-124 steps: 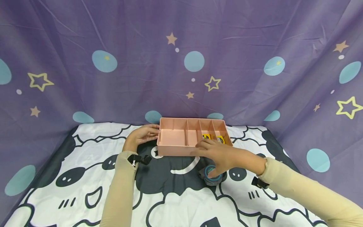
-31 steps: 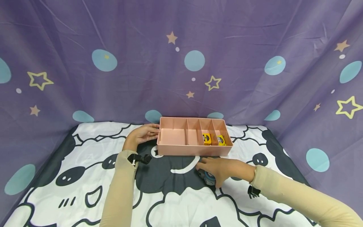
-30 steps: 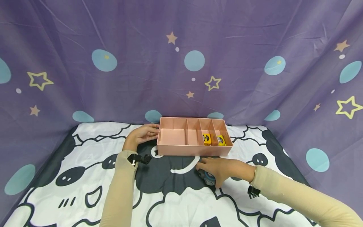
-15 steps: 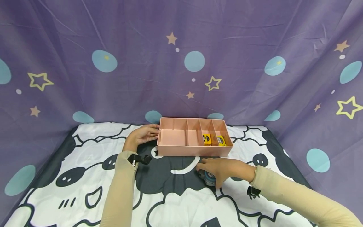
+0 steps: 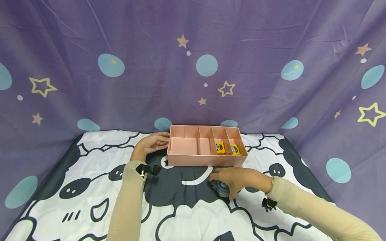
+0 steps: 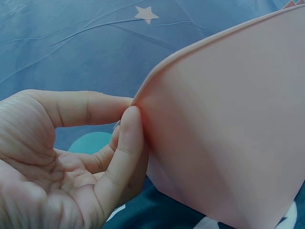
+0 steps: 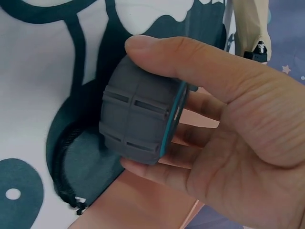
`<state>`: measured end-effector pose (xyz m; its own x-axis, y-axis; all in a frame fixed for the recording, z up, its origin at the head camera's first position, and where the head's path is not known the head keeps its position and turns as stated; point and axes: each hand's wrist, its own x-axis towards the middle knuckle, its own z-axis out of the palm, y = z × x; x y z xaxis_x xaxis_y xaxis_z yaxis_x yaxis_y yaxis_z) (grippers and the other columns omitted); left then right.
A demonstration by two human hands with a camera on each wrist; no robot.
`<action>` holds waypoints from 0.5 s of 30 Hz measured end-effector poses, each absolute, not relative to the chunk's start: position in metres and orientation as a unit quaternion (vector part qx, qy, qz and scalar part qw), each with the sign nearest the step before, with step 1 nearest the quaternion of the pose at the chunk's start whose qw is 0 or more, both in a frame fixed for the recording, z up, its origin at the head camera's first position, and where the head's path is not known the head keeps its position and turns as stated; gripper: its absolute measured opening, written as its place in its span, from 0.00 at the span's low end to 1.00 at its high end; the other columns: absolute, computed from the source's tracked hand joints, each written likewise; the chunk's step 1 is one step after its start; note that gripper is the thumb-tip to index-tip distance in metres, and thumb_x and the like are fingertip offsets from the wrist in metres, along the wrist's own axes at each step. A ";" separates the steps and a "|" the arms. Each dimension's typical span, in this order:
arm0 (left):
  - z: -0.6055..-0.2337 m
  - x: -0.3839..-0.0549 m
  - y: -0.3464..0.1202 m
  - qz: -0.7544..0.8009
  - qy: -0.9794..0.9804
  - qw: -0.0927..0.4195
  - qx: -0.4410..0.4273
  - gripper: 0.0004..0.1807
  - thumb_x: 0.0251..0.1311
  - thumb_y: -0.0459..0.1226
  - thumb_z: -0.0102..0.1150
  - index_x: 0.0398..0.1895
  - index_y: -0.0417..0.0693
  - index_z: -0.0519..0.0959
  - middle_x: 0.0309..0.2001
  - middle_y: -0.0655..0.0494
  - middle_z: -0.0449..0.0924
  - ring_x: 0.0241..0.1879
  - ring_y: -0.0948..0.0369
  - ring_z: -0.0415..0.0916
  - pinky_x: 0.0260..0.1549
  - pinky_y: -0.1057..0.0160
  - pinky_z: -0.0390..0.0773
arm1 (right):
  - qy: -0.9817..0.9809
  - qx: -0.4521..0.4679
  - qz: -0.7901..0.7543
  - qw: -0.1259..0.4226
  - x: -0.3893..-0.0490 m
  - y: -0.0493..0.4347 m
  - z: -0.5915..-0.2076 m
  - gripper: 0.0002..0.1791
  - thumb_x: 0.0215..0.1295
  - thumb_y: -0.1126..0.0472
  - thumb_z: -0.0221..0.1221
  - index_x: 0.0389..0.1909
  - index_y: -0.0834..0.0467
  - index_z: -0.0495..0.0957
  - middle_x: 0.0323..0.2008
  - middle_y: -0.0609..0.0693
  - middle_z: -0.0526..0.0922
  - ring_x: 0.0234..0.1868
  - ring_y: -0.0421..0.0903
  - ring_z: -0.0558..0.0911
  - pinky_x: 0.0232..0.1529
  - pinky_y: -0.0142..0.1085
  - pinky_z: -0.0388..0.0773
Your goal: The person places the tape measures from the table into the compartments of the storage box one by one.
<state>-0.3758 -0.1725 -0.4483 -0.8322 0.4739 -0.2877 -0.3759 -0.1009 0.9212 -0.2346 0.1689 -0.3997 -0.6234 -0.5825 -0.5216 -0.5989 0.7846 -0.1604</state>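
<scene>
My left hand [image 5: 153, 142] is at the left end of a pink divided storage box [image 5: 197, 160]. In the left wrist view, its fingertips [image 6: 130, 117] come together at the box's corner, pinching the edge. My right hand [image 5: 233, 179] grips a dark grey tape measure [image 5: 222, 189] with a teal ring, on the cloth in front of the box. In the right wrist view, the thumb lies over one side of the ribbed grey case [image 7: 138, 107] and the fingers curl round the other. A black strap [image 7: 59, 167] lies beside it.
Two small yellow items with black labels, one [image 5: 220, 148] and another [image 5: 235, 149], sit in the box's two rightmost compartments. The cloth [image 5: 193, 221] has a black-and-white cartoon print. A purple curtain [image 5: 150, 83] hangs right behind the box.
Four seconds ago the right hand hovered over the tape measure with fingers spread by the box; it has since come down and closed round it. Over the last second both hands stay put.
</scene>
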 end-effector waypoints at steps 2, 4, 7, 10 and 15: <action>-0.449 -0.376 -0.172 0.741 0.607 0.286 0.039 0.29 0.71 0.25 0.49 0.71 0.27 0.55 0.35 0.60 0.84 0.37 0.66 0.83 0.40 0.71 0.85 | 0.898 -0.336 0.014 0.285 -0.235 0.169 -0.397 0.48 0.42 0.60 0.82 0.67 0.43 0.72 0.63 0.45 0.75 0.54 0.39 0.76 0.60 0.39 0.80; -0.449 -0.376 -0.172 0.741 0.606 0.286 0.039 0.29 0.71 0.25 0.49 0.72 0.26 0.55 0.35 0.60 0.84 0.37 0.66 0.83 0.40 0.71 0.85 | 0.894 -0.342 0.012 0.288 -0.235 0.168 -0.393 0.47 0.42 0.61 0.82 0.67 0.44 0.72 0.62 0.44 0.76 0.54 0.38 0.76 0.60 0.37 0.80; -0.449 -0.375 -0.173 0.743 0.605 0.285 0.040 0.29 0.71 0.25 0.49 0.72 0.26 0.55 0.35 0.60 0.84 0.37 0.66 0.84 0.40 0.71 0.85 | 0.891 -0.345 0.005 0.294 -0.236 0.167 -0.388 0.48 0.41 0.62 0.82 0.67 0.47 0.73 0.60 0.43 0.77 0.52 0.37 0.76 0.58 0.34 0.80; -0.449 -0.376 -0.173 0.743 0.604 0.285 0.041 0.29 0.71 0.25 0.49 0.72 0.26 0.54 0.36 0.59 0.84 0.37 0.66 0.84 0.40 0.71 0.85 | 0.891 -0.349 0.000 0.290 -0.238 0.165 -0.383 0.47 0.41 0.61 0.82 0.67 0.47 0.75 0.57 0.43 0.78 0.51 0.37 0.76 0.56 0.33 0.81; -0.448 -0.376 -0.172 0.740 0.607 0.285 0.043 0.31 0.71 0.25 0.49 0.73 0.26 0.53 0.37 0.59 0.84 0.39 0.65 0.84 0.40 0.71 0.85 | 0.888 -0.368 -0.005 0.277 -0.239 0.166 -0.375 0.45 0.40 0.61 0.82 0.65 0.46 0.77 0.55 0.41 0.80 0.51 0.37 0.77 0.53 0.32 0.81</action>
